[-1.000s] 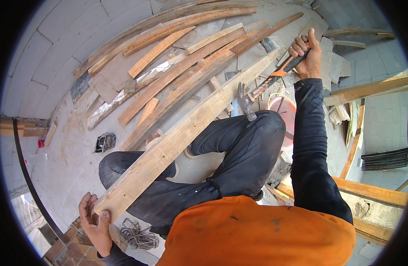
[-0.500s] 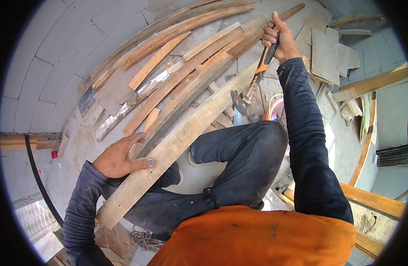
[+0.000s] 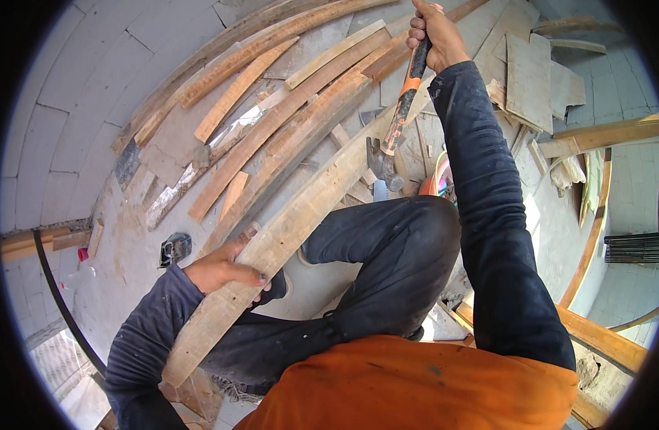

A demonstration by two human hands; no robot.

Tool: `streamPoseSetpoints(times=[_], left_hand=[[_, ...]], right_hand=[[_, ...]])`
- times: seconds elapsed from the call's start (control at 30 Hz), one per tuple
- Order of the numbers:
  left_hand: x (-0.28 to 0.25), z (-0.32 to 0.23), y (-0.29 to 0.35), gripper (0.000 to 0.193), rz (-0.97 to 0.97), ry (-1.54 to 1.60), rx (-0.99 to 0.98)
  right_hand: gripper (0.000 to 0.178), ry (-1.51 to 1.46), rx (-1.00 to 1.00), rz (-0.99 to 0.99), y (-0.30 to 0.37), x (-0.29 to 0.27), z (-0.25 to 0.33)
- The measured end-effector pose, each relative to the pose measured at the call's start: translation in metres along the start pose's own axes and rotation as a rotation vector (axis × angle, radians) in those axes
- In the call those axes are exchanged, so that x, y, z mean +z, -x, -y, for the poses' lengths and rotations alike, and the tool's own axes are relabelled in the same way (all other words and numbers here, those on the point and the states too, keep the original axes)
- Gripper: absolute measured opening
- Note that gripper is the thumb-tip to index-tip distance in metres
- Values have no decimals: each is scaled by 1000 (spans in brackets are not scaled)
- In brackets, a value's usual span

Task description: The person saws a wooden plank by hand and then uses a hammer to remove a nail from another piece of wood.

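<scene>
A long wooden plank (image 3: pixel 311 197) slants across my bent leg, from the lower left toward the upper right. Wrapped round its near part is my left hand (image 3: pixel 225 265), the thumb on its upper face and the fingers over the far edge. At the upper right, my right hand (image 3: pixel 433 34) grips a claw hammer (image 3: pixel 402 113) by its black and orange handle. The hammer hangs head down, its metal head close beside the plank's edge; whether they touch I cannot tell.
Several loose boards (image 3: pixel 301 129) lie spread on the floor beyond the plank, along a block wall (image 3: pixel 79 122). Thin panels (image 3: pixel 528 75) are stacked at the upper right. A round pink container (image 3: pixel 443 175) stands past my knee. A small dark tool-like object (image 3: pixel 175 250) lies left of my hand.
My left hand has closed round the plank, its fingers now over the far edge. My right hand and the hammer have moved up and slightly left. The small dark object on the floor is now uncovered.
</scene>
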State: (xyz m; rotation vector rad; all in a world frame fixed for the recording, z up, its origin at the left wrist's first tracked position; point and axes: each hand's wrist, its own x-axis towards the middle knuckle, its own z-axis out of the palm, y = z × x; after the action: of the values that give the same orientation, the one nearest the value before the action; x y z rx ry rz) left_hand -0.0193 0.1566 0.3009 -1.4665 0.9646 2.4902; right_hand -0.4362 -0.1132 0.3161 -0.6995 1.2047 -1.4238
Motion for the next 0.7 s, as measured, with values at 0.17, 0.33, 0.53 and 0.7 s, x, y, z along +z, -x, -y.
streamPoseSetpoints(times=[0.17, 0.33, 0.53, 0.7], left_hand=[[22, 1, -8, 62, -209, -568, 399], [-3, -2, -6, 57, 4, -120, 73], [-12, 4, -5, 58, 75, 39, -24], [-15, 7, -4, 60, 109, 92, -37]], right_hand=[[32, 232, 17, 135, -35, 8, -13], [34, 95, -18, -63, -7, -10, 12], [34, -308, 43, -169, 7, -124, -14], [34, -366, -8, -157, 28, -137, -20]])
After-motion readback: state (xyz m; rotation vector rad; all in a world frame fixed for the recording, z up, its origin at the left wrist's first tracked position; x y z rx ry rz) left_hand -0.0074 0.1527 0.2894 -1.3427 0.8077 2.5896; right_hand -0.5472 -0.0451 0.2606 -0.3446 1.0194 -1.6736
